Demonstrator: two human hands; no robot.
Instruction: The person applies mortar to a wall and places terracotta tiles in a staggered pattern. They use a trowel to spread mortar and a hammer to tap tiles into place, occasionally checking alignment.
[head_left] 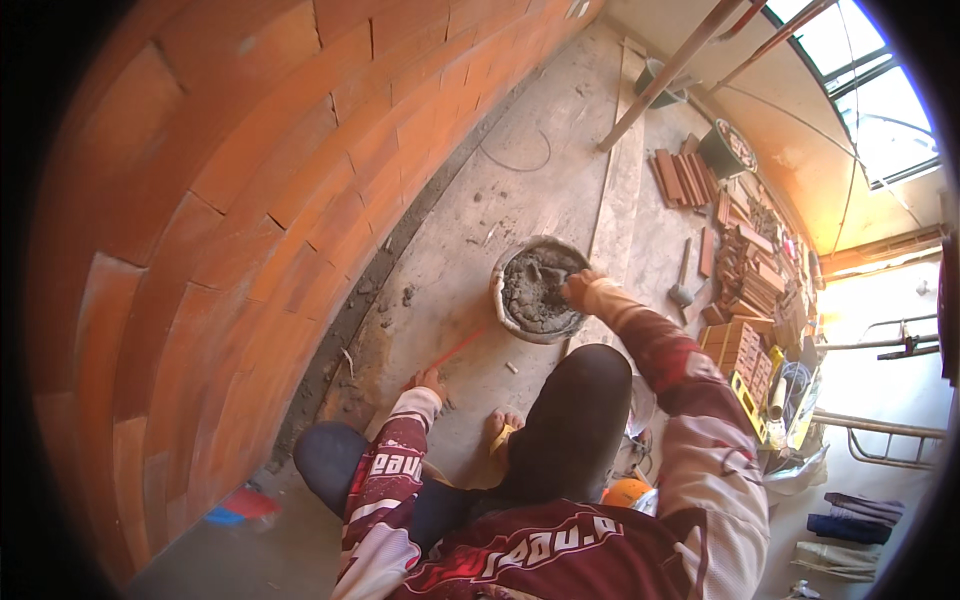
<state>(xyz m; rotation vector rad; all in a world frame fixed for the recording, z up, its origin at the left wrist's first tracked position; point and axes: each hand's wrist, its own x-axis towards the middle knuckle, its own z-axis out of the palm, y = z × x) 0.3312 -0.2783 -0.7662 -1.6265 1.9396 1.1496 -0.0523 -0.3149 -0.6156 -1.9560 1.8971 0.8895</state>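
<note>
Brick wall (240,250); R hand (577,289) at mortar tub (498,292); white sleeve txt (396,466).

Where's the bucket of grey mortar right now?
In the head view, the bucket stands on the floor just right of centre, with the person's right hand at its right edge and the brick wall farther left.

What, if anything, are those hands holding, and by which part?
The left hand seems to hold a red strip by its near end; what, if anything, the right hand grips at the bucket is hidden.
</note>
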